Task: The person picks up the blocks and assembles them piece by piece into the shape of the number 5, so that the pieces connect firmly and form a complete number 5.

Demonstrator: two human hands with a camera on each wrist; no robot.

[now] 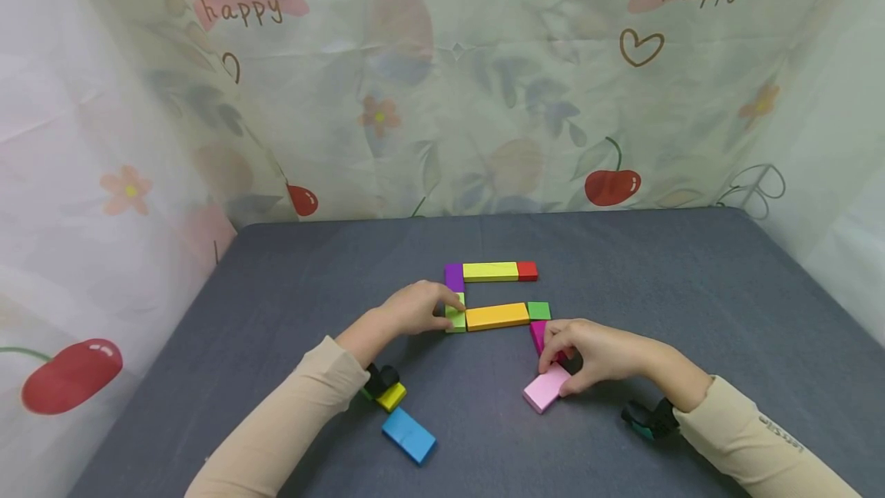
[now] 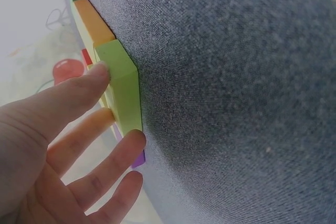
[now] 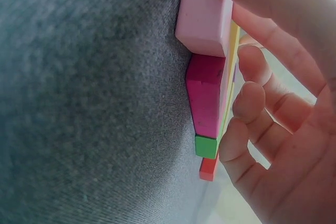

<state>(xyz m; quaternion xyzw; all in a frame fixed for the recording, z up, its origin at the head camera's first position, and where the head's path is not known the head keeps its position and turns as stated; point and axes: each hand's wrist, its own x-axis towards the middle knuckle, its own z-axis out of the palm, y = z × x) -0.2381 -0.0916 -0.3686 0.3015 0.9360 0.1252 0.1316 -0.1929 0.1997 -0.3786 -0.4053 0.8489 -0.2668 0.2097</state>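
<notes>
My left hand [image 1: 415, 307] is at a light green block [image 1: 455, 320], its thumb and fingertips on the sides. In the left wrist view the thumb lies on one end of this block [image 2: 122, 77], by an orange block [image 2: 94, 22]. Between thumb and forefinger, my right hand [image 1: 604, 352] pinches a pale pink block [image 1: 545, 388]. This block lies flat on the cloth, its far end against a magenta block [image 1: 537, 335] that the right fingers partly cover. In the right wrist view the pink block [image 3: 205, 17] meets the magenta one end to end.
A purple block [image 1: 453, 277], a yellow-green block [image 1: 489, 272] and a red block [image 1: 527, 271] join the line at the back. A green block [image 1: 538, 310] caps the orange one. Near the left forearm lie a blue block [image 1: 409, 436] and a yellow block [image 1: 392, 396], on dark grey cloth [image 1: 311, 275].
</notes>
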